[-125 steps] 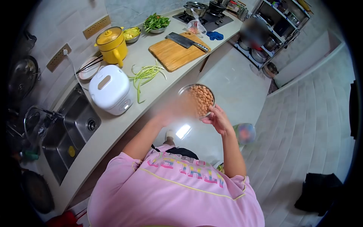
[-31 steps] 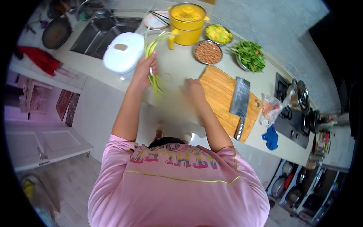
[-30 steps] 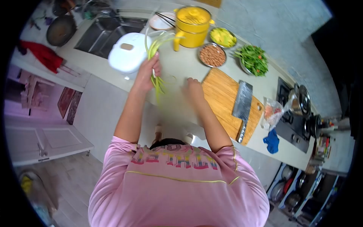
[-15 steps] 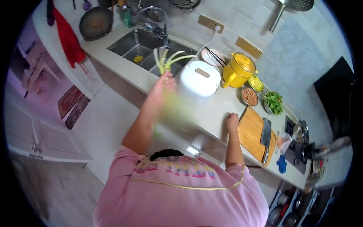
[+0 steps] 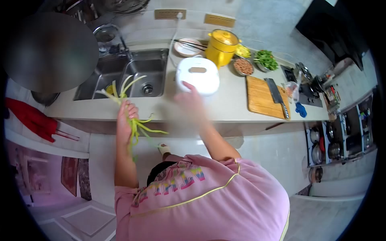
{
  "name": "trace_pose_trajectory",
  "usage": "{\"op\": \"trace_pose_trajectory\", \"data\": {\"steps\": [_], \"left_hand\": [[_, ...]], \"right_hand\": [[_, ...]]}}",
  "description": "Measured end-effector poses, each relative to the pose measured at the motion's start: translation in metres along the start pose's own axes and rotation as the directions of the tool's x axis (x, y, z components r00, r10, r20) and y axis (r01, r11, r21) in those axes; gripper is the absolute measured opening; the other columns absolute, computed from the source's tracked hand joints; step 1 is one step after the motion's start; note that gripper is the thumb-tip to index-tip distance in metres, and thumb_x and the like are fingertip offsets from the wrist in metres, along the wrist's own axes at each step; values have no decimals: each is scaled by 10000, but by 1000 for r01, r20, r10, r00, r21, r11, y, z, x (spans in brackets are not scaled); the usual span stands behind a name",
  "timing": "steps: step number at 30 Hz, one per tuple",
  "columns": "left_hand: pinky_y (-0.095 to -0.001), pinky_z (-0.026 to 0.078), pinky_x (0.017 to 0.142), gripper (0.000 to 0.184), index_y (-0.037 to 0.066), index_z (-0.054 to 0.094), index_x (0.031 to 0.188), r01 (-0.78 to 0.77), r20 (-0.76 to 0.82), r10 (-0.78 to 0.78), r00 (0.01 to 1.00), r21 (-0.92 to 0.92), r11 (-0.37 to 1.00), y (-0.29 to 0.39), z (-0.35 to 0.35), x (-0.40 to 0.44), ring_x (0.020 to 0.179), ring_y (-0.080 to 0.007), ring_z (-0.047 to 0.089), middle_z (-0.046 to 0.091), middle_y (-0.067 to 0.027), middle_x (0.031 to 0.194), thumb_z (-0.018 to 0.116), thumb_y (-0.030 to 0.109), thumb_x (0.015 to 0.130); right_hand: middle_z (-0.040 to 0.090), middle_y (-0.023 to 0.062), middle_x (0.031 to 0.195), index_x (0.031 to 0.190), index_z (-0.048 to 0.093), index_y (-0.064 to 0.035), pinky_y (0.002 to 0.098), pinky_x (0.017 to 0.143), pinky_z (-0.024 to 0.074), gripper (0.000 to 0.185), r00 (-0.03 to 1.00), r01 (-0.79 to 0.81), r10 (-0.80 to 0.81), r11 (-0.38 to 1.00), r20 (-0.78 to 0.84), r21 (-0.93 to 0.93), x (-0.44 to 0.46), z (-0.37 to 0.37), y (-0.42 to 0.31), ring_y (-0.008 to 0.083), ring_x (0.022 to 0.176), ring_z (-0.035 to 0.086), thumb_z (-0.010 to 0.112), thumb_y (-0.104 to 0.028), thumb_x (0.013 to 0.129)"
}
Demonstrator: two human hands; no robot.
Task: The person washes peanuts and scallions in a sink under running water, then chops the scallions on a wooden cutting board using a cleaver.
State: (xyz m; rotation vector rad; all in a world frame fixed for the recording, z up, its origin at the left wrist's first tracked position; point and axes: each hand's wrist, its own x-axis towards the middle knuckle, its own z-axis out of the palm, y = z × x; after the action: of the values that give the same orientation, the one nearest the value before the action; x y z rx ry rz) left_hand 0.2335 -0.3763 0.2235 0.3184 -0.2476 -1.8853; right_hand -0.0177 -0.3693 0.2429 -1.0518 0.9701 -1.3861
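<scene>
My left hand [image 5: 128,114] is closed around a bunch of scallions [image 5: 140,125], held in front of the double sink [image 5: 163,74]. Their pale ends fan out above the fist and the yellow-green leaves droop below it. My right hand [image 5: 191,102] is smeared by motion in front of the white rice cooker [image 5: 209,80]. One finger seems to point up over its front edge, but contact cannot be made out, and the other fingers are too blurred to read.
Right of the cooker sit a yellow pot [image 5: 221,48], a bowl of peanuts [image 5: 243,66], a bowl of leafy greens [image 5: 266,60] and a cutting board [image 5: 259,96] with a cleaver [image 5: 275,93]. Chopsticks lie across a plate [image 5: 188,47]. A dark blurred patch covers the upper left.
The view has turned toward the sink. My left hand has carried the scallions left, from beside the cooker to the sink front. My right hand has moved from the cutting board to the rice cooker.
</scene>
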Motion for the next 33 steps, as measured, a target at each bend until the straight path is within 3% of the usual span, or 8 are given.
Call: {"op": "trace_pose_trajectory", "data": {"steps": [4, 7, 12, 19, 24, 27, 28, 33], "left_hand": [[-167, 386, 473, 173, 142, 510, 865, 40, 49, -45, 998, 109, 993, 41, -47, 38, 551, -39, 450, 488, 25, 712, 480, 307, 907], [-150, 310, 388, 189, 122, 511, 867, 28, -312, -19, 950, 26, 999, 77, 14, 49, 468, -33, 373, 489, 25, 708, 535, 310, 880], [-134, 277, 375, 182, 139, 504, 878, -33, -419, 168, 892, 311, 950, 182, -42, 93, 443, -14, 333, 445, 52, 659, 535, 319, 882], [-133, 290, 391, 189, 159, 521, 927, -15, -540, 88, 837, 137, 991, 261, -40, 126, 456, -10, 336, 457, 57, 675, 513, 344, 892], [-131, 299, 403, 167, 136, 523, 899, 21, -323, 38, 946, 177, 984, 298, -78, 158, 494, -7, 366, 444, 56, 665, 496, 301, 907], [-132, 303, 402, 176, 115, 512, 860, 115, -110, -99, 989, 141, 983, 331, -159, 196, 508, -16, 378, 422, 47, 636, 500, 285, 906], [-135, 319, 404, 186, 109, 503, 845, 186, -117, -174, 978, 106, 977, 343, -171, 209, 512, -28, 383, 401, 46, 616, 510, 287, 899], [-136, 330, 409, 193, 118, 494, 838, 339, -151, -317, 936, 154, 928, 380, -193, 242, 545, -36, 383, 363, 55, 602, 521, 302, 890]], "right_hand": [[575, 129, 853, 1240, 335, -49, 206, 530, 465, 319, 981, -140, 68, 899, 183, 414, 75, 123, 58, 102, 595, 526, 343, -48, 921], [566, 138, 898, 1230, 334, -46, 223, 569, 487, 298, 984, -132, 39, 817, 175, 561, 133, 210, 92, 108, 621, 533, 339, -66, 933], [536, 165, 1088, 1226, 348, -48, 260, 756, 480, 285, 979, -160, 76, 856, 188, 492, 206, 311, 126, 183, 1010, 535, 339, -68, 942], [504, 186, 1190, 1243, 371, -42, 231, 869, 403, 315, 969, 34, -87, 974, 229, 223, 282, 385, 185, 168, 1039, 517, 369, -55, 929], [588, 106, 1090, 1204, 466, -44, 230, 779, 410, 292, 948, 164, -192, 978, 252, 127, 326, 400, 225, 112, 866, 520, 413, -123, 928], [587, 110, 1081, 1151, 517, -24, 225, 826, 402, 276, 963, -78, 53, 993, 265, 84, 340, 395, 209, 124, 969, 527, 414, -157, 932], [603, 100, 1036, 1096, 553, -7, 224, 810, 412, 279, 967, 167, -164, 986, 193, -1, 348, 393, 213, 130, 947, 542, 413, -187, 935], [593, 78, 975, 1055, 556, 16, 211, 761, 424, 236, 971, -135, 124, 990, -206, -40, 411, 348, 234, 121, 854, 535, 490, -141, 892]]}}
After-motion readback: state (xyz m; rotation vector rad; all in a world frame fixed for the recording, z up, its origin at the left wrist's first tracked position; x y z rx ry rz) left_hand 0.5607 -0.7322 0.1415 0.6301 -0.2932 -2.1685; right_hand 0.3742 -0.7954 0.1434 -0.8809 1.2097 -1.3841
